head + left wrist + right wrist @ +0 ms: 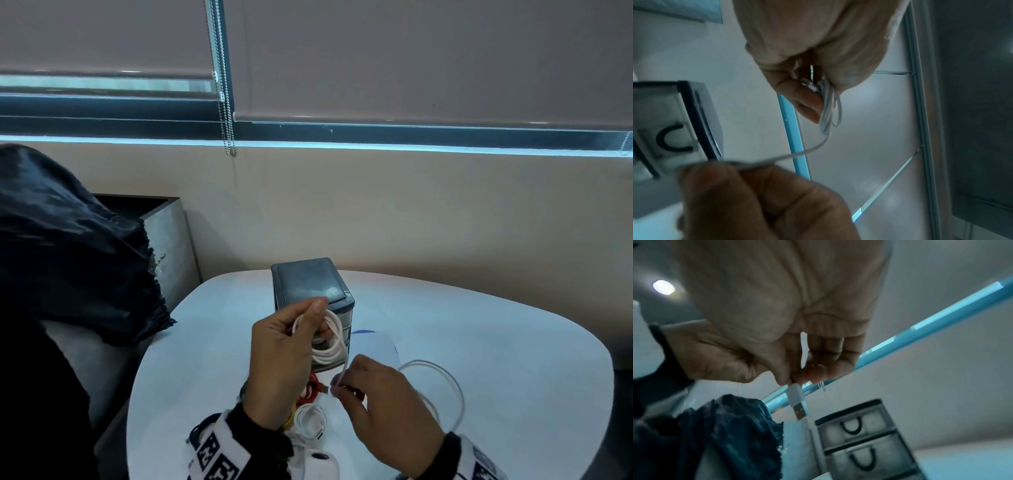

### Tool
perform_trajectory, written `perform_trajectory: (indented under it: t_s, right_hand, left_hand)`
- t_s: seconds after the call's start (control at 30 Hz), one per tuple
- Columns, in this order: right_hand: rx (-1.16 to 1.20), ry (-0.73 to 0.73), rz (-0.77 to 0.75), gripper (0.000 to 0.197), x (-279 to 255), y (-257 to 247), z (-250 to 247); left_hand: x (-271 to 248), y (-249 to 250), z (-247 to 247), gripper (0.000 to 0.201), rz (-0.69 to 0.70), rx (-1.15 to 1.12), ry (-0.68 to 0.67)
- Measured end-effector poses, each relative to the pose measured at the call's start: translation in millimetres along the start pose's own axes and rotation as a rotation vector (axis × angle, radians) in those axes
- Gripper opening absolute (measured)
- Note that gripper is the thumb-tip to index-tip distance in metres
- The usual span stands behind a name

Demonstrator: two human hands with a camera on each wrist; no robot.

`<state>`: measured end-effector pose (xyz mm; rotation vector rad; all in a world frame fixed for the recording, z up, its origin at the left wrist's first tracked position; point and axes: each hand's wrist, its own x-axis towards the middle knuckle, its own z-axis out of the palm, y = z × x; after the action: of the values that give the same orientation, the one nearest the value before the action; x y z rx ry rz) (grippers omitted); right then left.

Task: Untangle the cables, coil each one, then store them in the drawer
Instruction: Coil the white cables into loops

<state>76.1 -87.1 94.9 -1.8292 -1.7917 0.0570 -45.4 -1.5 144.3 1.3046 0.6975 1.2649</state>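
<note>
My left hand (291, 346) is raised in front of the drawer unit and grips a white cable coil (330, 342), seen edge-on as a bunch of loops (828, 107) in the left wrist view. From the coil a free strand runs down to my right hand (373, 404), which pinches the cable's end at its USB plug (797, 404). The small dark drawer unit (313, 287) stands on the white table (496, 359) behind the hands; its drawers (855, 426) are shut. A red cable (310, 390), a yellow one (289, 418) and a white coiled cable (310, 419) lie under my hands.
Another loose white cable (445, 383) loops on the table at the right. A white sheet of paper (373, 344) lies beside the drawer unit. A dark cloth (68, 246) covers something at the left, beside a grey box (168, 236). The wall and window blinds are behind.
</note>
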Motion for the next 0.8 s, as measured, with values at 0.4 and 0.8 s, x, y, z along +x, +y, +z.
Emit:
perform_trajectory:
  t_s: [0.4,0.8]
  right_hand:
    - [1.135,0.35,0.356,0.022,22,-27,-38]
    - [1.587,0.121,0.509,0.022,27,-39,-23]
  left_hand:
    - [-1,3,3,0.016,-0.111,-0.101,-0.05]
    - [-2,-22,5,0.039,-0.256,-0.412,-0.087]
